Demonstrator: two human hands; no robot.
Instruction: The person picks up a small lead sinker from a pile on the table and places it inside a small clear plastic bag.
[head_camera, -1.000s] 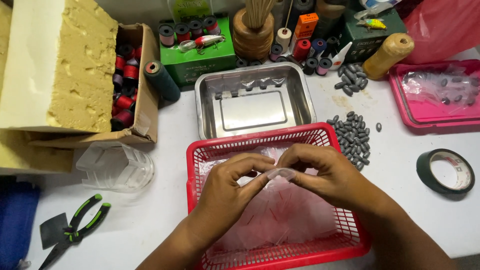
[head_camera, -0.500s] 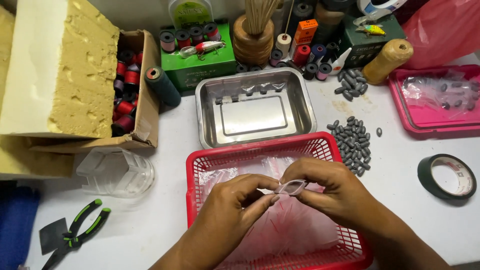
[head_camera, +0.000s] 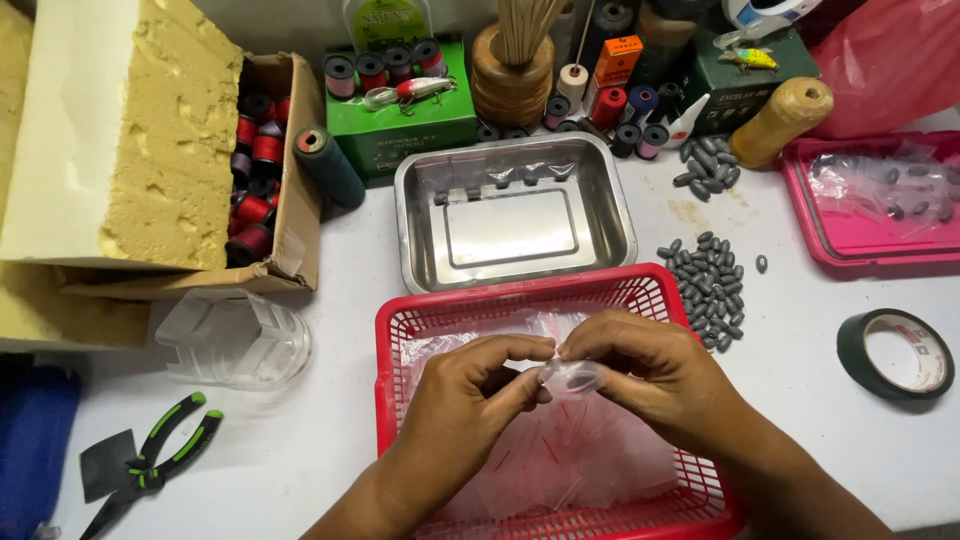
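Observation:
Over a red plastic basket (head_camera: 400, 330), my left hand (head_camera: 470, 395) and my right hand (head_camera: 650, 375) meet and pinch a small clear plastic bag (head_camera: 572, 376) between their fingertips. The basket holds a heap of more clear little bags with red strips (head_camera: 560, 460). Whether anything sits inside the pinched bag is too small to tell.
An empty steel tray (head_camera: 510, 215) lies behind the basket. Grey oval sinkers (head_camera: 712, 280) lie scattered to its right. A black tape roll (head_camera: 895, 352) and pink tray (head_camera: 860, 240) are at right. Pliers (head_camera: 150, 465), a clear container (head_camera: 235, 340), foam block (head_camera: 130, 130) and thread spools (head_camera: 255, 150) are at left.
Both hands have stayed together over the basket, shifting slightly while working the small bag between the fingers. The view has tilted a little.

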